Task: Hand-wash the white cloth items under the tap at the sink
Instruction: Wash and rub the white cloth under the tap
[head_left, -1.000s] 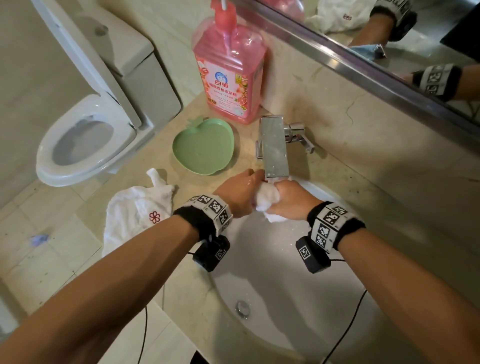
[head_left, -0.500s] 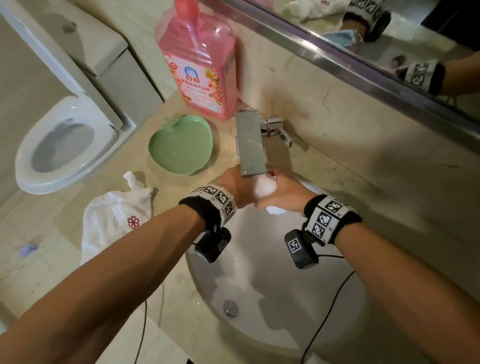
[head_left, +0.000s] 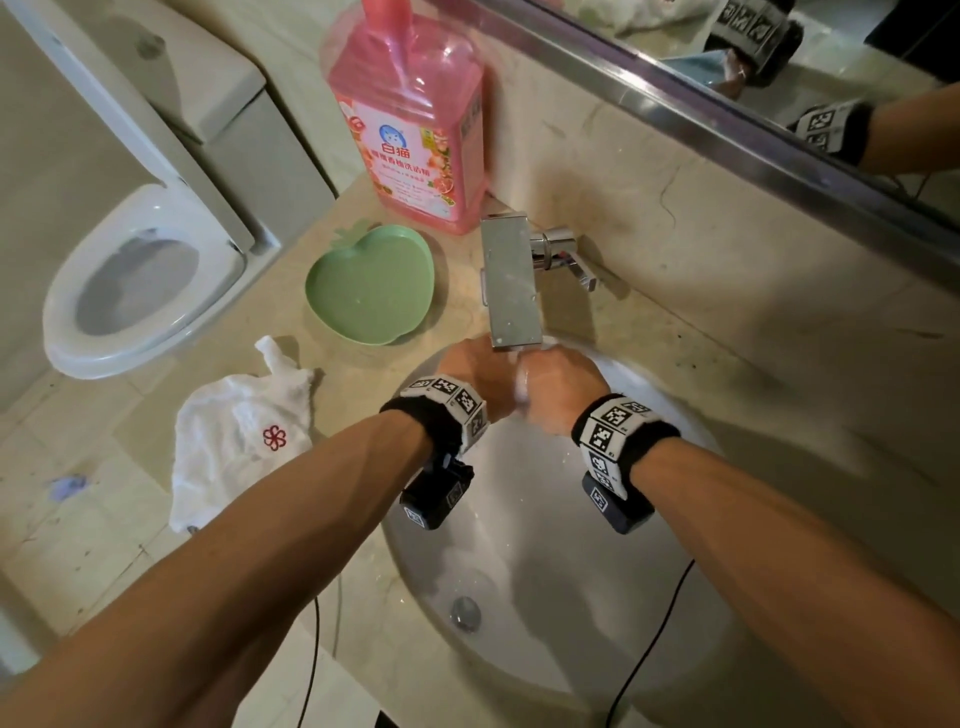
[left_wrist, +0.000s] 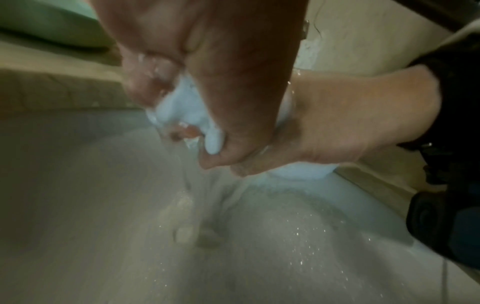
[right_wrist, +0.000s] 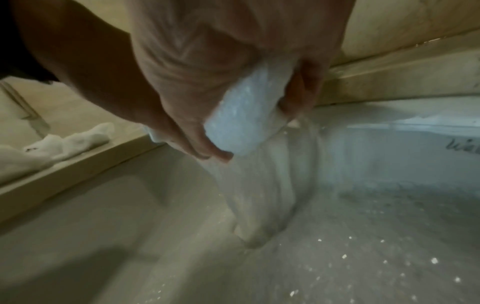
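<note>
Both hands squeeze one small wet white cloth (head_left: 521, 383) right under the flat steel tap (head_left: 510, 285), above the white sink (head_left: 550, 582). My left hand (head_left: 480, 371) grips its left part, and the cloth (left_wrist: 182, 107) bulges between those curled fingers. My right hand (head_left: 558, 387) is curled round the other part of the cloth (right_wrist: 241, 121). Water runs off the cloth down into the basin in both wrist views. A second white cloth with a red flower mark (head_left: 244, 441) lies crumpled on the counter left of the sink.
A green apple-shaped dish (head_left: 370, 285) sits on the counter left of the tap, and a pink soap bottle (head_left: 415, 114) stands behind it against the wall. A toilet (head_left: 130, 280) is at far left. A mirror (head_left: 779, 78) runs above. The drain (head_left: 465, 613) is near me.
The hands have drawn closer together around the cloth under the tap, so less of it shows from above. The head view has shifted a little.
</note>
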